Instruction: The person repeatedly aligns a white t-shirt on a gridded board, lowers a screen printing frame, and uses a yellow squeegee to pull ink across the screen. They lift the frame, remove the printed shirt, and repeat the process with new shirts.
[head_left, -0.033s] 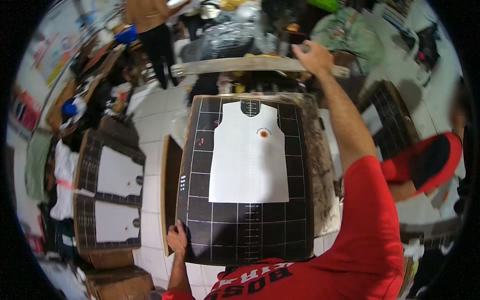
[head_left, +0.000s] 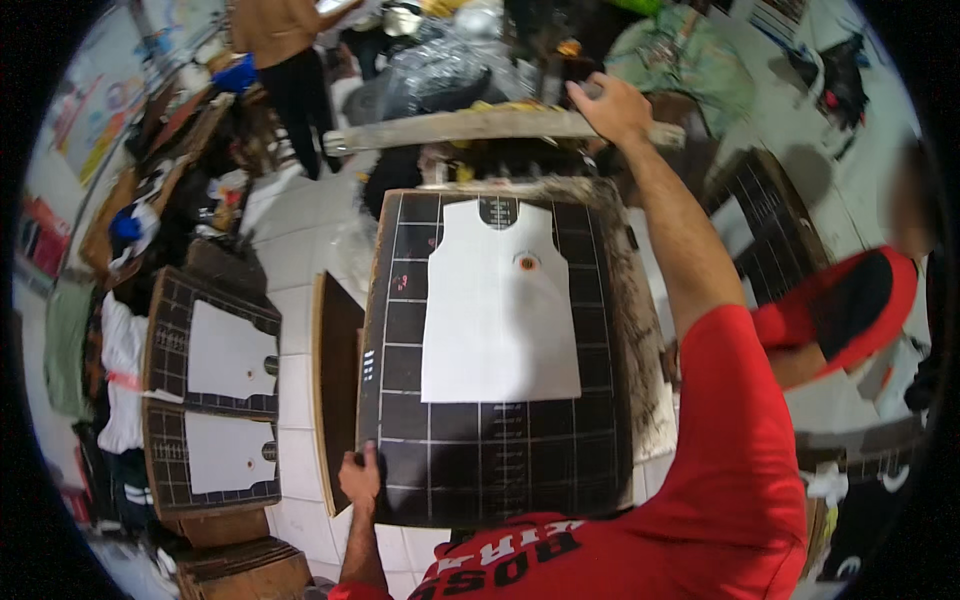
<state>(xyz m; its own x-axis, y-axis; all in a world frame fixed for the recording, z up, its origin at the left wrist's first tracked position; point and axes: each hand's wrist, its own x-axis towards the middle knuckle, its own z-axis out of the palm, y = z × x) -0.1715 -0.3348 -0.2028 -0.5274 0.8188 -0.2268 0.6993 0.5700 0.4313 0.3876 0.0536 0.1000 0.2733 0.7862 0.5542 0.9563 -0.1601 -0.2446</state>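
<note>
The white sleeveless garment panel point(head_left: 495, 330) lies flat on the black grid board point(head_left: 405, 455), over its middle and far part, with the scooped neckline toward the board's far edge. A small orange round emblem point(head_left: 528, 264) sits on the panel's upper right, and a shadow falls across the cloth.

At the board's left edge, near its closest corner, is the left hand point(head_left: 360, 480), thumb up against the rim; whether its grip is closed on the board cannot be told. The right hand point(head_left: 618, 108) reaches past the board's far right corner, fingers bent, over a pale wooden bar point(head_left: 460, 130) that crosses beyond the board's far edge. Whether that grip is closed around the bar cannot be made out either.

Just left of the board, a dark wood-edged panel point(head_left: 338, 380) stands on edge. Well to its left are two smaller grid boards point(head_left: 172, 460), each bearing a white garment piece point(head_left: 230, 455). Beyond the board are a clear plastic bag point(head_left: 435, 75) and, farther right, a greenish sack point(head_left: 690, 70). A person in dark trousers point(head_left: 295, 95) stands beyond its far left corner.
</note>
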